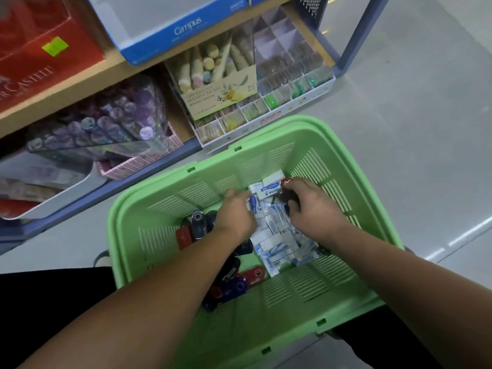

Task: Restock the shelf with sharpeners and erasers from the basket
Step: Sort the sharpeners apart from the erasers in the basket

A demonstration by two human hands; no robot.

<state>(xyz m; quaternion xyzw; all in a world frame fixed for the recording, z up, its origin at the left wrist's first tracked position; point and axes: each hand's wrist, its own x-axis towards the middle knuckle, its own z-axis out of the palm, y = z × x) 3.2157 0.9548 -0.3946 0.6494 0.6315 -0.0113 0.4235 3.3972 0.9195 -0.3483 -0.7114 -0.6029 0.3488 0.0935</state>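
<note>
A green slatted basket point(186, 350) stands on the floor in front of the shelf. Inside lie several white and blue erasers point(277, 243) and several dark red, blue and black sharpeners point(234, 286). My left hand point(234, 217) reaches into the eraser pile, fingers curled down among the packets; what it holds is hidden. My right hand point(311, 206) is at the basket's far side with fingers curled around a dark red sharpener point(288, 182).
The low shelf point(111, 67) holds a divided white display tray point(292, 102) with green and brown items, a hand cream box point(221, 94), a clear case of purple pens point(111, 121) and a blue Campus box point(170, 30). Grey floor lies to the right.
</note>
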